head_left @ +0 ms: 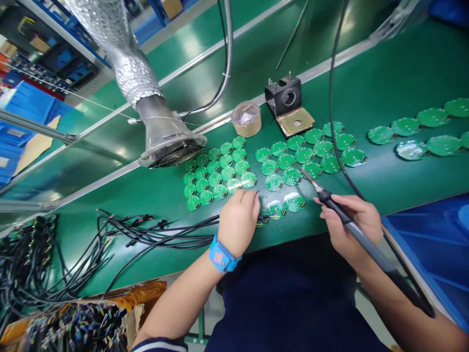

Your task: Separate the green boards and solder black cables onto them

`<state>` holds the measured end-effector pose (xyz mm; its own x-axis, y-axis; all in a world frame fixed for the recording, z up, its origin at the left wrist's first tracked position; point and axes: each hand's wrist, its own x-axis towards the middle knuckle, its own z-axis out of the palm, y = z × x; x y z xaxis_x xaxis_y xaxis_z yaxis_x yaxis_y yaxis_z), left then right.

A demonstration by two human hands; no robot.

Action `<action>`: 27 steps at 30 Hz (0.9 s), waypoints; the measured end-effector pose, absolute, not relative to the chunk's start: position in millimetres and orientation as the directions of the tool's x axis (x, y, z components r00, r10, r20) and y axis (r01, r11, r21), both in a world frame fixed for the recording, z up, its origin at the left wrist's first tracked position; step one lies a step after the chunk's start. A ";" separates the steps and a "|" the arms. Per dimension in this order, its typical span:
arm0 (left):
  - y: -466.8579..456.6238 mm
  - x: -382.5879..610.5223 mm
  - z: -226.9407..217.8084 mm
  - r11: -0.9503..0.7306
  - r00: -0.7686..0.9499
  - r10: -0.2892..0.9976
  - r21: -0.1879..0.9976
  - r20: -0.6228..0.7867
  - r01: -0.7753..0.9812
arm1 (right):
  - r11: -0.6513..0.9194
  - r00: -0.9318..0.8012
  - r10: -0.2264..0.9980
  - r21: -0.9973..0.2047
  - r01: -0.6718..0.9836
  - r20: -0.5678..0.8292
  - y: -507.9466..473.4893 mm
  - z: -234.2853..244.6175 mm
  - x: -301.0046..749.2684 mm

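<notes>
My right hand (353,222) grips a soldering iron (351,227). Its metal tip points up and left, close to the front edge of a group of round green circuit boards (292,176). My left hand (239,215), with a blue wrist strap (222,255) at the wrist, is closed with the fingertips pinched together beside another group of boards (220,191); what they hold, if anything, is hidden. Black cables (176,234) run in from the left to this hand. Thin coloured wires (271,215) show just right of it, by two nearer boards (293,201).
A fume extraction hood (172,142) hangs over the bench at left of centre. Behind the boards stand a tape roll (246,120) and an iron stand with a sponge (293,120). More boards (406,126) lie at right. Bundled cables (29,264) and a box of cables (80,327) are at left.
</notes>
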<state>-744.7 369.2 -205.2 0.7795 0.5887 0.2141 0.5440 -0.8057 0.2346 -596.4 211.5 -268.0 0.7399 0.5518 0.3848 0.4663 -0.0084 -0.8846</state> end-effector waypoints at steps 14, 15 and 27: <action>323.7 -713.7 -232.2 -0.846 0.842 0.473 0.402 0.259 0.351 | 0.119 0.678 0.602 -0.888 0.444 0.420 172.9 -268.9 -590.8; 322.7 -712.2 -234.3 -0.847 0.838 0.469 0.411 0.279 0.338 | 0.111 0.682 0.598 -0.886 0.450 0.421 171.9 -269.3 -590.3; 322.7 -710.1 -241.7 -0.861 0.865 0.443 0.381 0.236 0.338 | 0.084 0.679 0.596 -0.874 0.478 0.429 174.3 -271.2 -591.3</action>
